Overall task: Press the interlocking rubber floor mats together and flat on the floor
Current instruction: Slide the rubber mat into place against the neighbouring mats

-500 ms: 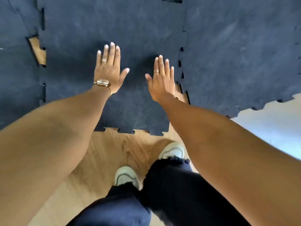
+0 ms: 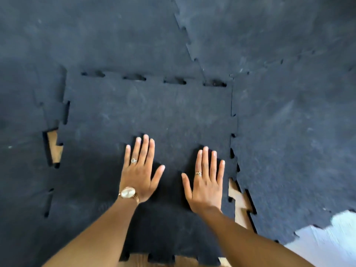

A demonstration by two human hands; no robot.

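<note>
Wood floor (image 2: 239, 206) shows through an open seam just right of the right hand (image 2: 207, 186). Both hands, the left hand (image 2: 139, 173) too, lie flat with fingers spread on the near rubber mat (image 2: 154, 112), probably to push it toward the far mats, where its teeth are not seated yet.

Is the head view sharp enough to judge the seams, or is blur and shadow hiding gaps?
Head view: the middle mat and both flat hands, left hand and right hand, are fairly sharp; the edges smear, worst at the bright patch lower right; wide-angle bending curves the seams; wood floor shows through the right gap, so it is readable.
</note>
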